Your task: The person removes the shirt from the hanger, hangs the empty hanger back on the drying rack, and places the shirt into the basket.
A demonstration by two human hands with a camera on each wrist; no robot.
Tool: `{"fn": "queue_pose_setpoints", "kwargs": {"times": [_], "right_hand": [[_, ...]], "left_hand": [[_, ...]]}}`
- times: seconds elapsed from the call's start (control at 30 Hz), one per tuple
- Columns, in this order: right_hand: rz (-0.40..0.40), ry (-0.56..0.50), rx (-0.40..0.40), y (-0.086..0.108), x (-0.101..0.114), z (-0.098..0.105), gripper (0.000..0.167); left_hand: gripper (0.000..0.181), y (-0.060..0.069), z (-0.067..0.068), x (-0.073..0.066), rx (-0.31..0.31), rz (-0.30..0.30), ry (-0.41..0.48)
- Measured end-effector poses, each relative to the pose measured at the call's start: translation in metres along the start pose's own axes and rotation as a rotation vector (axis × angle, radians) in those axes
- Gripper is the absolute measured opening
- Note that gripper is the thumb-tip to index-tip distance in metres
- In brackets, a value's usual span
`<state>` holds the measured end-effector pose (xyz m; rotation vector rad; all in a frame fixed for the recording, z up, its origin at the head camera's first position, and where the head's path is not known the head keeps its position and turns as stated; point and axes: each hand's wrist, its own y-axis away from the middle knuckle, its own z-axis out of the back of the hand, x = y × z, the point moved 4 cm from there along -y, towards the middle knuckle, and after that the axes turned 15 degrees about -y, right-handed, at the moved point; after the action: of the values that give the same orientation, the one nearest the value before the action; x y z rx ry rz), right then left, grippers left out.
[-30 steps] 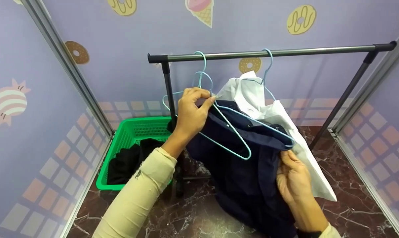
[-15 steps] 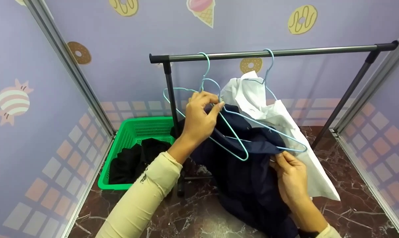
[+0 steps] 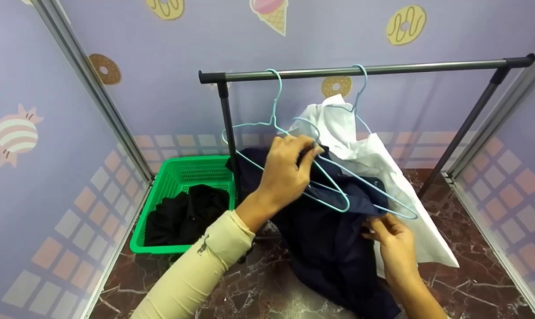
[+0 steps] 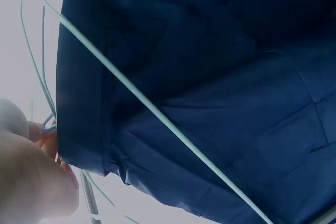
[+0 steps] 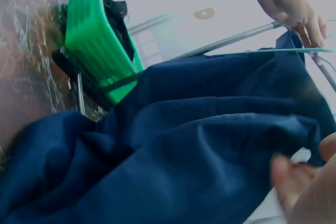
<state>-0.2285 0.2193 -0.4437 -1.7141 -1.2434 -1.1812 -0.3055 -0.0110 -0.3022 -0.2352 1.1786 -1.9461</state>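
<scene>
My left hand (image 3: 289, 170) pinches a light blue wire hanger (image 3: 365, 181) at the neck, just below its hook, beside the waistband in the left wrist view. Navy trousers (image 3: 325, 248) hang below it, their legs reaching down toward the floor. The hanger's right end sticks out past the waistband, and part of its lower bar is hidden behind cloth. At the waistband's right edge my right hand (image 3: 396, 243) pinches the fabric between thumb and fingers. A second pale hanger (image 3: 275, 97) hooks over the rail, its lower part crossing in front of the trousers.
The dark metal rail (image 3: 311, 74) of a clothes rack runs across the back. A white garment (image 3: 378, 155) hangs on another hanger behind the trousers. At left, a green basket (image 3: 169, 173) holds black clothing (image 3: 183, 217). Patterned walls enclose the marbled floor (image 3: 267, 283).
My left hand has shifted right and down with its hanger. That hanger's right end now sticks out beyond the waistband. My right hand has dropped slightly along with the waistband edge.
</scene>
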Motion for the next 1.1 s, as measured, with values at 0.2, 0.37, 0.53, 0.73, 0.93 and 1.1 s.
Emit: {"fn": "queue_pose_setpoints", "kwargs": {"times": [0.2,0.37,0.53,0.73,0.93,1.1], "right_hand": [[0.068,0.499,0.037,0.019,0.004,0.004,0.029],[0.541,0.587,0.086,0.039,0.019,-0.008,0.012],[1.139,0.455,0.112,0.049,0.045,-0.030,0.012],[1.247,0.494,0.045,0.028,0.069,-0.054,0.024],[1.029,0.651,0.042,0.002,0.067,-0.064,0.025],[0.968,0.635,0.045,-0.007,0.067,-0.067,0.015]], "left_hand": [[0.015,0.004,-0.003,-0.013,0.005,-0.080,-0.062],[0.014,0.005,-0.003,-0.022,-0.008,-0.117,-0.086],[0.012,0.003,-0.006,-0.030,-0.013,-0.144,-0.099],[0.014,0.001,-0.008,-0.036,0.003,-0.159,-0.108],[0.016,0.003,-0.009,-0.042,0.017,-0.181,-0.100],[0.019,0.007,-0.008,-0.041,0.008,-0.189,-0.077]]}}
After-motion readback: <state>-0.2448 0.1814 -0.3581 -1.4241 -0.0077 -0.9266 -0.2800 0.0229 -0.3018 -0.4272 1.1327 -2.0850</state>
